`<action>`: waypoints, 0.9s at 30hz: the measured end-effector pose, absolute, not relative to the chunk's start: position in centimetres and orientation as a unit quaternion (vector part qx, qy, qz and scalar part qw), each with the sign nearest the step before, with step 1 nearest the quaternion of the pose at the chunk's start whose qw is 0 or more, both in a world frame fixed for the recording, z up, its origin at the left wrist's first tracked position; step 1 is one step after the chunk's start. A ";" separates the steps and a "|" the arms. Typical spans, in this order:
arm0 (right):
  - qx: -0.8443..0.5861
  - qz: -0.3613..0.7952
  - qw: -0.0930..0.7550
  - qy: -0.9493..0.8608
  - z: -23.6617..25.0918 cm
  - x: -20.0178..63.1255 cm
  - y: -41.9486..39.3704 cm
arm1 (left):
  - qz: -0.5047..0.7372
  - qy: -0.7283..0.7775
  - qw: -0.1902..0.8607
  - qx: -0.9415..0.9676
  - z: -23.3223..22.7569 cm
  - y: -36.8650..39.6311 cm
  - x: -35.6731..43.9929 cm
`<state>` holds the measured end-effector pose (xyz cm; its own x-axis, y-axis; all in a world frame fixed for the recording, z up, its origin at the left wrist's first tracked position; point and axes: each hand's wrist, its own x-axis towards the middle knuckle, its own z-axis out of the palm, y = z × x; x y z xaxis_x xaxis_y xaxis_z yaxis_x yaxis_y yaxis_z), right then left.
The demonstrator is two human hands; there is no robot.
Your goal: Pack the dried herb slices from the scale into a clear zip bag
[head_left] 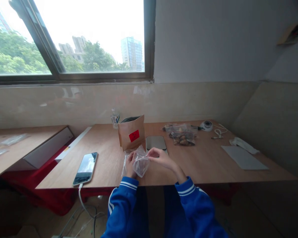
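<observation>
Near the table's front edge I hold a clear plastic bag [141, 165] between both hands. My left hand [131, 165] is closed on its left side, its fingers partly hidden behind the film. My right hand [161, 158] pinches the bag's upper right edge between thumb and fingers. More clear plastic [124, 167] lies by my left wrist. Just beyond my hands stands an upright brown paper pouch [126, 135] with a red label, its top open. A flat scale-like device [156, 142] with a metallic top sits to the pouch's right.
A phone [85, 168] with a cable plugged in lies at left. Zip bags with brown chunks [183, 138] rest at back right, near a white camera-like dome [206, 125]. A plastic bottle [115, 118] stands behind the pouch. A pale flat sheet [244, 158] lies far right.
</observation>
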<state>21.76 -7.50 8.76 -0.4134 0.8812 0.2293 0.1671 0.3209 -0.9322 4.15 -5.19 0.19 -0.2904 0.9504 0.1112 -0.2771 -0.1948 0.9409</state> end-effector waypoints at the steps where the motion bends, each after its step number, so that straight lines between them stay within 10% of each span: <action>1: -0.382 0.433 0.415 -0.703 8.8 21.8 -7.4 | 0.669 0.442 0.454 0.389 0.3 -5.3 4.2; 10: -0.521 0.308 0.634 -0.482 8.6 22.8 -6.1 | 0.611 0.463 0.398 0.504 3.4 -6.7 5.5; 17: -0.476 0.519 0.520 -0.484 6.3 21.4 -7.6 | 0.590 0.518 0.342 0.517 3.5 -7.4 5.9; 27: -0.476 0.532 0.568 -0.409 5.0 20.8 -6.8 | 0.510 0.585 0.257 0.576 5.5 -8.2 4.8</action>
